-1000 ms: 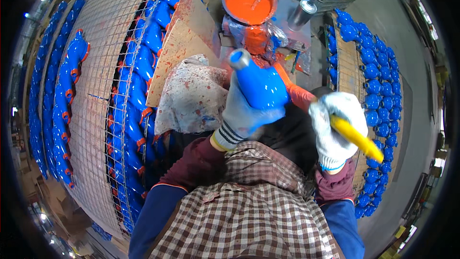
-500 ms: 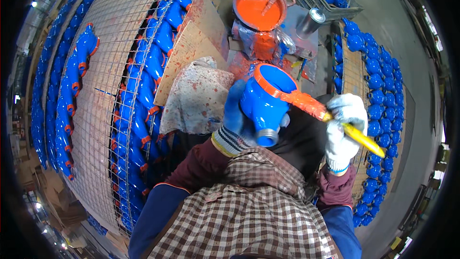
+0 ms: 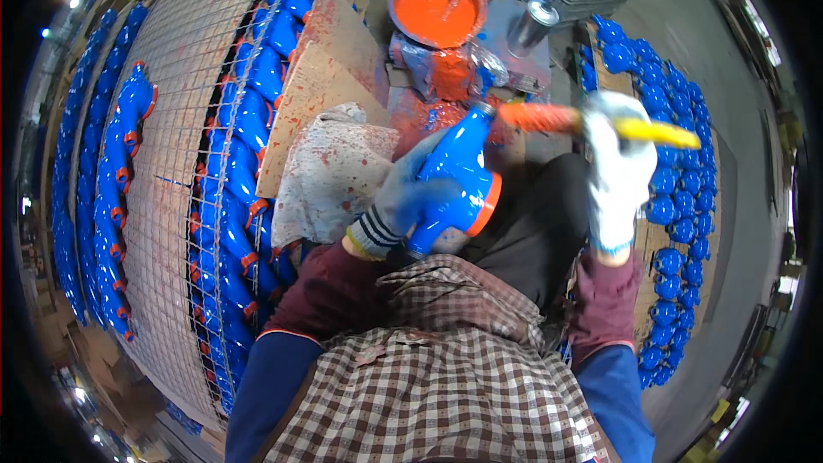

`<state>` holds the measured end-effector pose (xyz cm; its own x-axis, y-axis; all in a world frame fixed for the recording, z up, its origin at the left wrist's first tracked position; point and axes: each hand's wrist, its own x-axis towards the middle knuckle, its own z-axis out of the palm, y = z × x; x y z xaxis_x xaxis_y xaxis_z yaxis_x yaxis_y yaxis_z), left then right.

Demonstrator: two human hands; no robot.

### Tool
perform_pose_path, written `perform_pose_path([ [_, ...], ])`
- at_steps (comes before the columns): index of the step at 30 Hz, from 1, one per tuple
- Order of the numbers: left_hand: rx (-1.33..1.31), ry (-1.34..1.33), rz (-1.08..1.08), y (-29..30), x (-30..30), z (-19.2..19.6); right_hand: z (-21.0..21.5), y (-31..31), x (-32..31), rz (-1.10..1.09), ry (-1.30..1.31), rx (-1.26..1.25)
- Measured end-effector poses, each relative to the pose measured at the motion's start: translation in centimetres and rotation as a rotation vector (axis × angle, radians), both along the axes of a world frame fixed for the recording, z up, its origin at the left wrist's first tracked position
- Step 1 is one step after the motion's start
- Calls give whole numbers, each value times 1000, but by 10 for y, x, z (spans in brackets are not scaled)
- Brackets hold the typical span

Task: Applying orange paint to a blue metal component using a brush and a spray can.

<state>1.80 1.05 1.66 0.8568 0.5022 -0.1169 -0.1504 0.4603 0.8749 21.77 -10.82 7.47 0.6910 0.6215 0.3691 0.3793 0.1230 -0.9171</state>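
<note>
My left hand (image 3: 400,197), in a knitted glove with blue-stained fingers, grips a glossy blue pipe fitting (image 3: 463,159). The fitting is tilted, its narrow threaded end pointing up and its orange-rimmed wide mouth turned toward the lower right. In a white glove, my right hand (image 3: 614,154) is closed around a paintbrush (image 3: 549,117) with a yellow handle. Orange paint coats the brush's head, which points left close to the fitting's threaded end; whether they touch I cannot tell. Motion smears the right hand and the brush.
Ahead stand a pot (image 3: 393,13) of orange paint with a stirring stick and a metal can (image 3: 531,27). A paint-spotted cloth (image 3: 330,163) and boards (image 3: 330,60) lie left of my hands, beside a wire-mesh rack (image 3: 167,120) of blue fittings. More blue fittings (image 3: 677,180) fill the right.
My left hand has turned the fitting over, so its orange-rimmed mouth now faces the lower right instead of up. The brush has come off the rim and moved up, now nearly level.
</note>
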Motion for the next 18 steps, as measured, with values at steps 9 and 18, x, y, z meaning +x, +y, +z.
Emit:
perform_pose_path([
  [9, 1484, 525, -77, -11, 9, 28, -15, 35, 19, 78, -1234, -293],
  [18, 1049, 408, -4, -1, 2, -5, -8, -16, 5, 127, -270, -231],
])
